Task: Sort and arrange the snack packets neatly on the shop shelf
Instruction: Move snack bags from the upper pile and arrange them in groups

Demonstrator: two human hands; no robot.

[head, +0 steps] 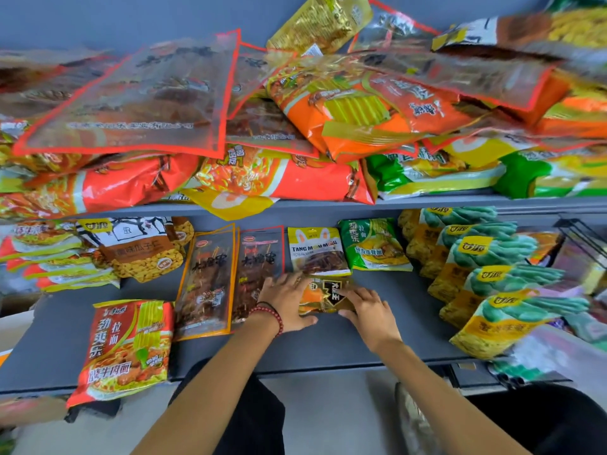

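Gold-and-brown foil catches the light on the small snack packet [326, 295] lying flat in the middle of the grey lower shelf [328, 346]. The person has both hands on it. The left hand [284, 298] lies spread over its left edge, the right hand [369, 311] covers its right side, and each thumb sits along the near edge, so the hands are close together with the packet between them (pressing it flat rather than lifting it, as far as I can see). A red bead bracelet [272, 315] circles the left wrist. Just behind the packet and touching it stands a white-and-yellow packet [317, 251], with a green noodle packet [374, 244] beside that. To the left lie two long clear-fronted skewer packets [205, 280], side by side, and nearer the shelf's front edge a red noodle packet [126, 346]. On the right, yellow-and-green bags [492, 284] overlap in a row running front to back. Overhead, the upper shelf [427, 201] carries a jumbled heap of orange, red and green packets [279, 175].
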